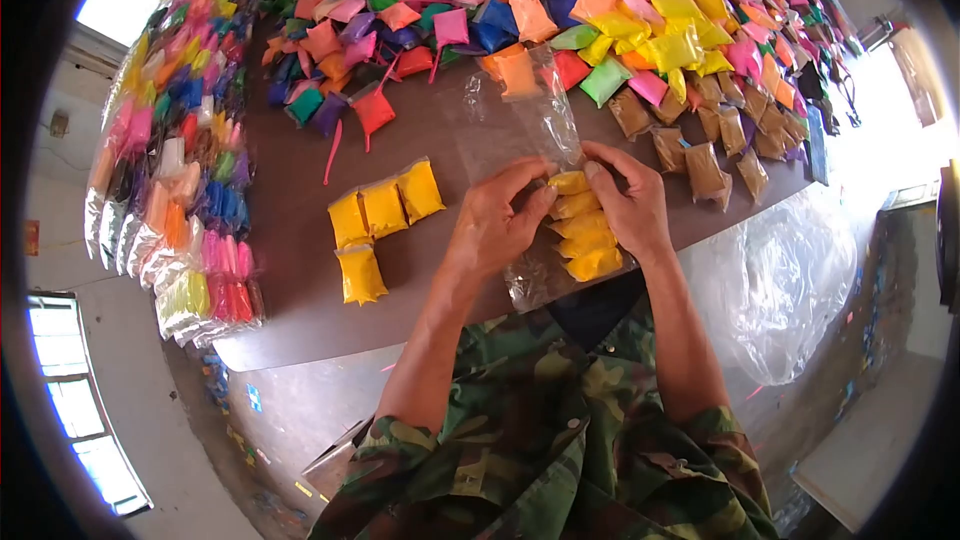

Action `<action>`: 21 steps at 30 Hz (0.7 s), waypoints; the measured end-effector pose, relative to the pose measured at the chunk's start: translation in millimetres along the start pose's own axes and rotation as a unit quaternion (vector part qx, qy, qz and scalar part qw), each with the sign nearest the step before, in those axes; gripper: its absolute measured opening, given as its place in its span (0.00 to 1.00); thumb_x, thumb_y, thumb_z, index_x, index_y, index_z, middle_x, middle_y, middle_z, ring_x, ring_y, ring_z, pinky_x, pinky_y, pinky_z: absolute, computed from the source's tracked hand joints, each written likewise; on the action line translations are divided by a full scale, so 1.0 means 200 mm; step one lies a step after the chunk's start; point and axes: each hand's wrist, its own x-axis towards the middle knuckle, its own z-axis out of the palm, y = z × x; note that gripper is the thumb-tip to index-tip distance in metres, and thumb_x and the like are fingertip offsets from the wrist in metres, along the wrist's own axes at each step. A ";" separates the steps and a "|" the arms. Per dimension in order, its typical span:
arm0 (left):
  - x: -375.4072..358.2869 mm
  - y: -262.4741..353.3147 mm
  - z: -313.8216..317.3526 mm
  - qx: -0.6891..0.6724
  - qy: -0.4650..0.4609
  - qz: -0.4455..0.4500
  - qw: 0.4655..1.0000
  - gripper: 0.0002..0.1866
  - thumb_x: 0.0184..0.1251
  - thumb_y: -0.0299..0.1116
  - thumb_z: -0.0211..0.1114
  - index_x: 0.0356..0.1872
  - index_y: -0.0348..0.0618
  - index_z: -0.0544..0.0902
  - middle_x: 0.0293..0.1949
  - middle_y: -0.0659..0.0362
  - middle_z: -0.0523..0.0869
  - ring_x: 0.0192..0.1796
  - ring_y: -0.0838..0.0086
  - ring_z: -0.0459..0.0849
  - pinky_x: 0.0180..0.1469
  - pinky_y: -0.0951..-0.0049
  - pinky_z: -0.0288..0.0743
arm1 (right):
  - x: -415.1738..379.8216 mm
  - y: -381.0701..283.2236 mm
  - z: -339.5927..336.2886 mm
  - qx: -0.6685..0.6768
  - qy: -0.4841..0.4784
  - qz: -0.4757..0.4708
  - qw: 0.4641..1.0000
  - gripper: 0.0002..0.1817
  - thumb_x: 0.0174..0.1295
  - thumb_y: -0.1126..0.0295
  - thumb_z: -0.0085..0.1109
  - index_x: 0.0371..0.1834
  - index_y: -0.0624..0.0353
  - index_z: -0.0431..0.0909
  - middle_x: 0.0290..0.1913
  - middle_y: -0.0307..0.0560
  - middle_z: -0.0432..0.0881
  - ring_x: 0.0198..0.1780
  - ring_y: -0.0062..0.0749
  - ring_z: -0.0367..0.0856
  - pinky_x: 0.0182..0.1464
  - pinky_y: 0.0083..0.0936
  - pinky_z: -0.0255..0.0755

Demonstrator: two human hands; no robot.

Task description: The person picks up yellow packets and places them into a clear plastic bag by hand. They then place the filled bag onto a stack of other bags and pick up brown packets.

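Observation:
My left hand (497,223) and my right hand (627,198) meet at the near edge of a brown table (300,310). Both pinch a long clear plastic sleeve (520,105) that lies across the table. Inside it, between my fingers, sits a column of several small yellow powder packets (583,240). My fingertips press on the topmost yellow packet (568,182). Left of my left hand lie several loose yellow packets (383,208) on the bare tabletop.
A big heap of small coloured packets (520,0) covers the far half of the table, with brown packets (700,140) at the right. Filled sleeves of mixed colours (180,170) are stacked along the left edge. A large clear plastic bag (790,280) hangs off the table's right side.

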 end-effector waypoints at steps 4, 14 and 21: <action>0.00 -0.06 0.03 0.031 0.026 0.085 0.996 0.12 0.75 0.25 0.75 0.56 0.38 0.92 0.50 0.51 0.95 0.53 0.67 0.93 0.55 0.69 0.85 | 0.00 0.01 0.00 0.018 -0.004 0.014 1.000 0.16 0.77 0.70 0.69 0.63 0.63 0.89 0.51 0.40 0.95 0.51 0.15 0.86 0.55 0.19 0.80; -0.05 0.01 0.05 0.079 0.083 0.054 0.992 0.11 0.73 0.26 0.75 0.53 0.38 0.91 0.49 0.46 0.94 0.47 0.50 0.95 0.48 0.61 0.87 | 0.00 0.02 0.01 0.006 0.003 -0.011 1.000 0.14 0.77 0.71 0.68 0.62 0.63 0.90 0.50 0.43 0.96 0.52 0.19 0.89 0.58 0.23 0.81; -0.05 -0.04 0.07 0.115 0.093 0.068 0.987 0.11 0.72 0.29 0.77 0.52 0.43 0.92 0.47 0.50 0.95 0.47 0.49 0.94 0.49 0.58 0.87 | 0.01 0.03 0.01 -0.002 0.002 -0.028 1.000 0.14 0.77 0.72 0.68 0.62 0.63 0.90 0.50 0.43 0.95 0.51 0.18 0.88 0.57 0.23 0.81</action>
